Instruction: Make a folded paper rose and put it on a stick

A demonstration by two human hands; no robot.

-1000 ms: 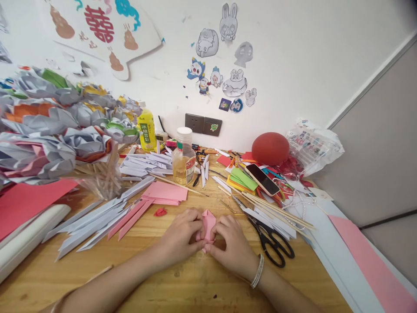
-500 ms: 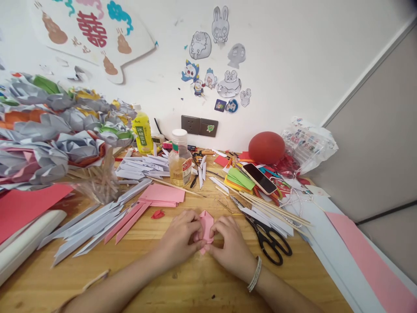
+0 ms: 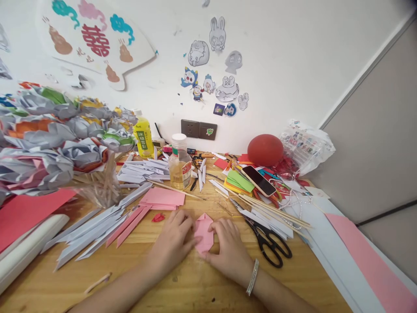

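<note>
I have the pink folded paper (image 3: 204, 230) between my two hands, flat or almost flat on the desk (image 3: 176, 287), about midway between its left and right edges and well apart from its back edge at the wall. My left hand (image 3: 176, 237) is grasping the left side, with the thumb lying on the face of the paper; my right hand (image 3: 228, 245) is holding the right side between forefinger and thumb. How strongly they press, I cannot tell.

The main danger, I think, is unequal pressure: if one thumb pushes more than the other, the paper could turn and a crease would go crooked. No finger covers the small folded point at the top, so this flap could spring open. If I pull both sides outward, the thin sheet may tear.

Toward the right edge of the desk lie the black-handled scissors (image 3: 273, 248); a careless swing of my right forearm could push them. Toward the back edge stands the clear bottle (image 3: 180, 169) with some liquid. If an elbow or a long stick tips it and its cap is loose, the pink sheets (image 3: 163, 198) beside it could become wet.
</note>
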